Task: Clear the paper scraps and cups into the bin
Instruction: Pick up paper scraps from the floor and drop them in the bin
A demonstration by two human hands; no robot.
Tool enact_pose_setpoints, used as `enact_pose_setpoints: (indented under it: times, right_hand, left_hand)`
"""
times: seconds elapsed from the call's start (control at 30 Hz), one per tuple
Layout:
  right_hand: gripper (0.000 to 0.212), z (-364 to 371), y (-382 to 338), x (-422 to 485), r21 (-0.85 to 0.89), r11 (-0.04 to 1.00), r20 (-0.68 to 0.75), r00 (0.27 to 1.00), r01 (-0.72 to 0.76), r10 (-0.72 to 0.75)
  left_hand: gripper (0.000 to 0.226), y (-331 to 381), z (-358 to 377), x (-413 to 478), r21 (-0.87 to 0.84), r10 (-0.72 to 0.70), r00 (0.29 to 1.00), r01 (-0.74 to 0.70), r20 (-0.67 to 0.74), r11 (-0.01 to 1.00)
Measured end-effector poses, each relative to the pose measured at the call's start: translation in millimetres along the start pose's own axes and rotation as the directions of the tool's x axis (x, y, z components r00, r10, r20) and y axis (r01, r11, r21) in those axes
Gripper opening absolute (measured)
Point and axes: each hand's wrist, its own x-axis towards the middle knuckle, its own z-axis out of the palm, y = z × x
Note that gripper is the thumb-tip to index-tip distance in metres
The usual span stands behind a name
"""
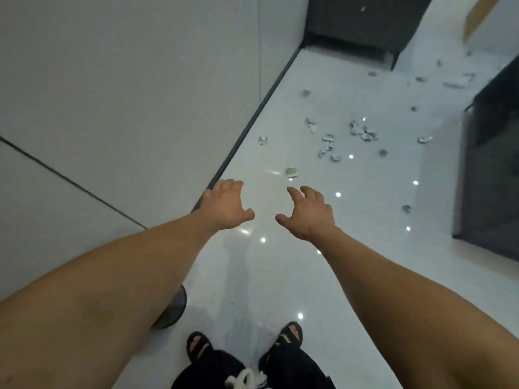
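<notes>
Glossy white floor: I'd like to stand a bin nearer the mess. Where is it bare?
Bare: the stretch between the black sandals and the open left hand and right hand. Crowded: grey-white torn paper scraps scatter beyond them toward the dark cabinet; a pale green piece lies just past the right hand.

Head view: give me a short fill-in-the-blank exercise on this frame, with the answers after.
1. The left hand and the right hand both hold ____.
2. The paper scraps lie scattered on the glossy white ____.
3. The sandals on the person's feet are ____.
4. A dark round container shows partly from under the ____ forearm.
Missing words: nothing; floor; black; left.
</notes>
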Motion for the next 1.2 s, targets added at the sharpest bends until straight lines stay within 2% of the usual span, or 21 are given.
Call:
enact_pose_setpoints:
  times: [0.23,0.47,0.8,0.93,1.07,1.2]
  right_hand:
    - [0.079,-74.5,139.7,-24.4,0.103,0.965,-0.122,0.960,-0.241,0.252]
    - [0.078,-103.0,236.2,-25.6,0.175,0.897,-0.142,0.891,-0.407,0.432]
    - [0.076,-158.7,349.7,42.7,0.185,0.827,-0.126,0.822,-0.531,0.556]
    - [0.075,-183.0,407.1,66.8,0.226,0.798,-0.136,0.793,-0.558,0.593]
    - [0.077,-196.8,475.1,88.3,0.259,0.768,-0.098,0.775,-0.586,0.624]
    - [0.077,-213.1,547.5,118.0,0.263,0.788,-0.072,0.804,-0.556,0.591]
  left_hand:
    - [0.081,172.2,-32.1,46.2,0.088,0.297,0.954,-0.294,-0.024,0.952]
    - [0.081,286.1,-39.3,99.1,0.154,0.472,0.882,-0.464,-0.015,0.872]
    - [0.081,406.7,-49.7,216.0,0.130,0.541,0.838,-0.545,0.066,0.828]
    - [0.078,471.7,-55.6,258.3,0.167,0.594,0.802,-0.595,0.062,0.786]
    - [0.082,541.3,-42.5,288.8,0.177,0.607,0.786,-0.618,0.122,0.766]
    - [0.081,610.9,-25.6,319.1,0.171,0.579,0.807,-0.591,0.117,0.788]
